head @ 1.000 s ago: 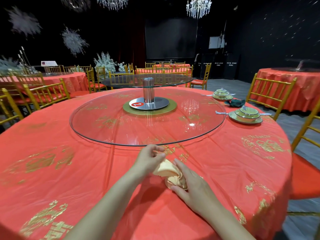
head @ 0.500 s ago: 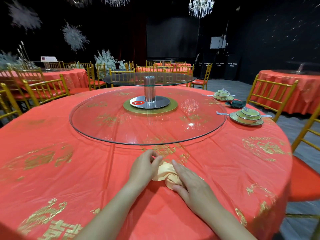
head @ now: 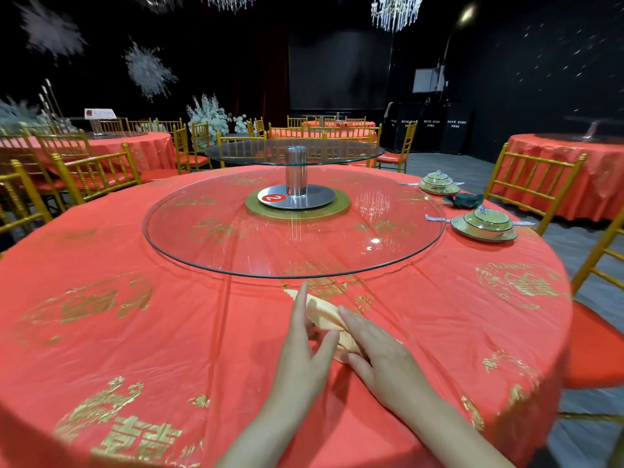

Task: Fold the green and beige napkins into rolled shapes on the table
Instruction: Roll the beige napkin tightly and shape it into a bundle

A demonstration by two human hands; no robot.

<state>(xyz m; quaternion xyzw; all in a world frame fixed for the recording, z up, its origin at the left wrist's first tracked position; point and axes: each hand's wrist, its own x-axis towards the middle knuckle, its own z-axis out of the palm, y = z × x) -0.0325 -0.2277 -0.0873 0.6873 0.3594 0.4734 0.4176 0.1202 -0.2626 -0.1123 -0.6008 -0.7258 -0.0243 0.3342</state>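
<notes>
Mid-task: left hand (head: pixel 305 346) and right hand (head: pixel 378 356), fingers extended flat, press the partly rolled beige napkin (head: pixel 324 314) on the tabletop (head: pixel 135 332); the green napkin (head: pixel 467 199) sits already shaped between distant place settings.

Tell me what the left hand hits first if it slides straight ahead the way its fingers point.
Probably the rim of the glass turntable: the left hand points up-table beside the beige napkin, though depth is uncertain.

A dim banquet hall — black walls (head: pixel 540 79), grey floor (head: pixel 472 170), crystal chandeliers (head: pixel 395 10) overhead. Round tables in red-and-gold cloths (head: pixel 557 170) stand ringed by gold chairs (head: pixel 533 177); white floral arrangements (head: pixel 209 113) rise far left — a glass turntable (head: pixel 293 228) tops the near tabletop (head: pixel 101 315).
</notes>
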